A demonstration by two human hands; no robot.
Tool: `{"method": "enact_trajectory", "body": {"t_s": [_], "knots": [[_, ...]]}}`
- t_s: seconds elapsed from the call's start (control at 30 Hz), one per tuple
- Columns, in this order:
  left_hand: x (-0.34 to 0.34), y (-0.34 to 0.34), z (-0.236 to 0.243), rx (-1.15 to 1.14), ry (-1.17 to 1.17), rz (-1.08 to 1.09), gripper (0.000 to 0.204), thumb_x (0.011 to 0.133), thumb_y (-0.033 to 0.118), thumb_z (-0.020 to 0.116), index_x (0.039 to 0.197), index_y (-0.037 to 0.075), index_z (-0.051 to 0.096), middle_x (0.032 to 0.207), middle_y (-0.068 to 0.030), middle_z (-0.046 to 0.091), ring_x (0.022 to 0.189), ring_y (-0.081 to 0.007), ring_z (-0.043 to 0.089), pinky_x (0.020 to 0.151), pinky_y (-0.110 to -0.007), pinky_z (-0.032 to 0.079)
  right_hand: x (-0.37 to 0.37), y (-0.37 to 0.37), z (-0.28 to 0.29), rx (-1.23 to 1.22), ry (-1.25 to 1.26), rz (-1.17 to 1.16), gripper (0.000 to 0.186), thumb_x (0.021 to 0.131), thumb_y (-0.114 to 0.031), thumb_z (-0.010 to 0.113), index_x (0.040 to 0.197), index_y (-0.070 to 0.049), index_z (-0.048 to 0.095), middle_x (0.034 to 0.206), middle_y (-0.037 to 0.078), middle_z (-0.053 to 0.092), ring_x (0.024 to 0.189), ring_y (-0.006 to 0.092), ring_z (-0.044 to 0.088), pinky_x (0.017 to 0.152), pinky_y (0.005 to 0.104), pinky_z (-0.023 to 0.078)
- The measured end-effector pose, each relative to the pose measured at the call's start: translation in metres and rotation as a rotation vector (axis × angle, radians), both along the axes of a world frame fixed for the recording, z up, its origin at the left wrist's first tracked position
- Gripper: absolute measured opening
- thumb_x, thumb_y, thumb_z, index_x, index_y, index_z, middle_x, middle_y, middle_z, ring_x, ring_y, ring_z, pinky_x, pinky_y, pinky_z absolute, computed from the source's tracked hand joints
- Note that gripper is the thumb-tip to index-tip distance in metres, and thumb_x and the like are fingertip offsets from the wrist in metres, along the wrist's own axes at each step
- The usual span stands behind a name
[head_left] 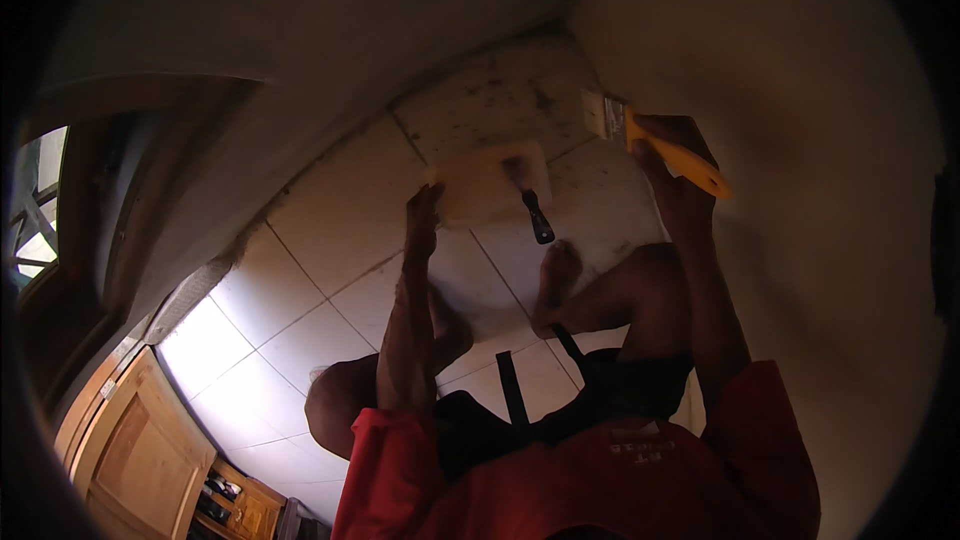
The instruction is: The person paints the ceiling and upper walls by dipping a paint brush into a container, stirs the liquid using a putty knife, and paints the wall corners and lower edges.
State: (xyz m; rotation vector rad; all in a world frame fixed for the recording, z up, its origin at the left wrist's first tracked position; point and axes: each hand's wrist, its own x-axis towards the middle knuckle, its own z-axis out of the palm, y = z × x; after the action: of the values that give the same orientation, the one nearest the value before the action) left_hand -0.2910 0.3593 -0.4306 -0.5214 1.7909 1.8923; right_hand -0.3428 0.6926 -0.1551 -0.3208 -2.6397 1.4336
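Head view, looking down past my red shirt (600, 480) and bent bare knees to a floor (330, 230) of large pale square tiles with thin dark joints.

My right hand (672, 165), at about 1 o'clock from centre, has its grip closed around the yellow plastic handle of a flat paintbrush (650, 140). The handle slants down toward 4 o'clock, ending in a rounded tip; a metal band joins it to pale bristles that point toward 10 o'clock and lie against the base of the wall (800, 90). That wall is smooth, off-white and matte, curving up the right side of the frame.

My left hand (423, 215), near 12 o'clock, reaches to the left edge of a shallow, cream-coloured rectangular tray (480, 185) resting on the floor. The fingertips touch its rim; I cannot tell how far the grip closes on it. A short tool with a black handle (538, 220) leans over the tray's right corner, its handle pointing toward 5 o'clock.

The tiles beyond the tray, toward 12 o'clock, are speckled with dark stains. At 7 o'clock stands a wooden panelled door (140, 450), warm brown, and at 9 o'clock a bright window (40, 200) in a dark frame.
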Motion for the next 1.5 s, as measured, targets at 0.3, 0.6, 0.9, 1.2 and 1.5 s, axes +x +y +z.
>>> {"method": "enact_trajectory", "body": {"t_s": [0.3, 0.6, 0.9, 1.2, 1.5], "knots": [[-0.025, -0.002, 0.038, -0.056, -0.024, 0.003, 0.055, 0.091, 0.044, 0.067, 0.122, -0.001, 0.057, 0.102, -0.0070, 0.062, 0.093, -0.0167, 0.059, 0.081, -0.034, 0.052, 0.007, -0.015, 0.015, 0.001, 0.074, 0.066, 0.021, 0.085, -0.002, 0.071, 0.106, -0.007, 0.070, 0.101, 0.007, 0.065, 0.092, 0.0161, 0.064, 0.079, 0.0280, 0.051], [-0.071, 0.026, 0.066, -0.580, 0.509, 0.012, 0.030, 0.099, 0.035, 0.057, 0.095, 0.006, 0.062, 0.072, -0.0150, 0.064, 0.066, -0.0284, 0.065, 0.060, -0.039, 0.049, 0.019, -0.026, 0.018, 0.051, 0.164, 0.158, 0.021, 0.089, -0.013, 0.070, 0.108, -0.003, 0.070, 0.107, 0.006, 0.063, 0.099, 0.0165, 0.061, 0.086, 0.0288, 0.049], [0.020, 0.131, 0.093, -0.915, 0.432, -0.821, 0.067, 0.080, 0.063, 0.067, 0.100, -0.001, 0.060, 0.073, -0.0135, 0.069, 0.066, -0.0331, 0.071, 0.059, -0.044, 0.057, 0.016, -0.018, 0.029, -0.160, 0.207, 0.186, 0.020, 0.090, -0.013, 0.069, 0.109, -0.008, 0.070, 0.103, 0.003, 0.066, 0.089, 0.0138, 0.064, 0.081, 0.0283, 0.051], [0.036, 0.160, 0.070, -0.812, 0.316, -0.739, 0.073, 0.077, 0.038, 0.072, 0.127, -0.002, 0.037, 0.102, -0.0240, 0.061, 0.090, -0.0383, 0.068, 0.074, -0.047, 0.058, -0.054, -0.051, 0.043, 0.505, -0.189, 0.576, 0.026, 0.089, -0.026, 0.069, 0.106, -0.007, 0.069, 0.100, 0.007, 0.071, 0.094, 0.0202, 0.067, 0.087, 0.0349, 0.050], [0.028, 0.129, 0.074, -0.971, 0.356, -0.775, 0.048, 0.083, 0.019, 0.062, 0.123, 0.005, 0.041, 0.101, -0.0204, 0.061, 0.085, -0.0417, 0.068, 0.077, -0.050, 0.056, -0.052, -0.043, 0.003, 0.419, -0.108, 0.492, 0.028, 0.088, -0.028, 0.069, 0.108, -0.008, 0.069, 0.099, 0.006, 0.071, 0.089, 0.0183, 0.067, 0.084, 0.0326, 0.051]]}}
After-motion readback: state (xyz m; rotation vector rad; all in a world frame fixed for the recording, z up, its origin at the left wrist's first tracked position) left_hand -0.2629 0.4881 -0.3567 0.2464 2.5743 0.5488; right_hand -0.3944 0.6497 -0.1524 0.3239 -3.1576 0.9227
